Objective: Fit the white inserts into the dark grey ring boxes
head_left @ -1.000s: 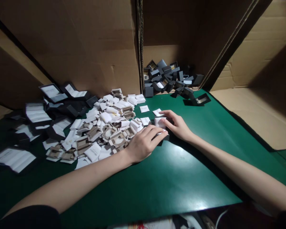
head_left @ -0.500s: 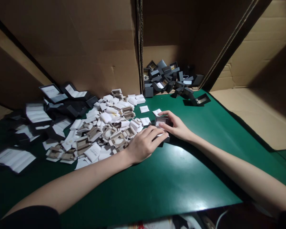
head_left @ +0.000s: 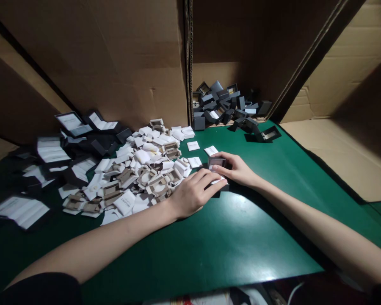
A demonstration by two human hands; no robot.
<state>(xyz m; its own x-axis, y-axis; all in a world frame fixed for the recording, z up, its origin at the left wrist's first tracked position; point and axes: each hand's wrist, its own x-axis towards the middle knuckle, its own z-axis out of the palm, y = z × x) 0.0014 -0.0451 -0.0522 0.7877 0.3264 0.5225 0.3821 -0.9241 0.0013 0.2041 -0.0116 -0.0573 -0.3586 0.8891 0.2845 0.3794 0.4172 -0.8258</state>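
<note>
A small black jewelry box (head_left: pixel 216 162) stands open on the green table, its lid raised. My right hand (head_left: pixel 236 168) grips the lid from the right, with the thumb across the inner face and the fingers behind. From the left, my left hand (head_left: pixel 195 192) closes over the base, its fingertips at the white piece inside. That hand covers most of the base. Just behind the box lie loose white cards, one white card (head_left: pixel 211 151) near my right fingers and another white card (head_left: pixel 194 162) beside the lid.
A heap of white and grey-brown card inserts (head_left: pixel 142 169) spreads left of my hands. Open black boxes with white linings (head_left: pixel 52 150) lie farther left. More black boxes (head_left: pixel 222 101) are piled in a cardboard compartment (head_left: pixel 228 70) at the back. Cardboard walls (head_left: pixel 114 63) border the table (head_left: pixel 257 237).
My right index finger has moved from beside the white card onto the box lid, and the lid's inside shows more. My left hand stays at the base. The view has shifted slightly.
</note>
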